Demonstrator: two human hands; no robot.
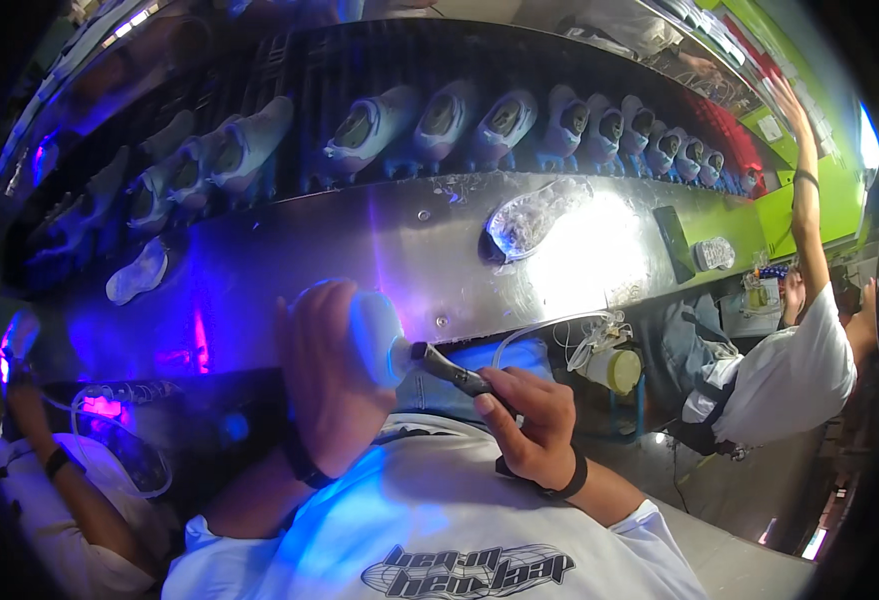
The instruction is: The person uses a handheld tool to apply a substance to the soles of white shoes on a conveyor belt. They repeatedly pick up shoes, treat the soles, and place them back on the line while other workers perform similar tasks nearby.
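My left hand (329,370) is wrapped round a pale, rounded shoe part (377,335) just in front of my chest; most of it is hidden, so I cannot tell whether it is a sole or a toe. Pinched in my right hand (531,420) is a brush (449,372) with a dark handle. Its pale end meets the near edge of the shoe part. On the metal bench beyond lies a whitish patterned shoe sole (531,222), under bright light. Another pale sole (139,272) rests at the left.
A dark conveyor (304,150) carries several pale shoes (507,120) across the far side of the metal bench (339,235). A pale tub (614,370) stands below the bench, right. People work on both sides; the right-hand person's arm (809,200) reaches up toward the line.
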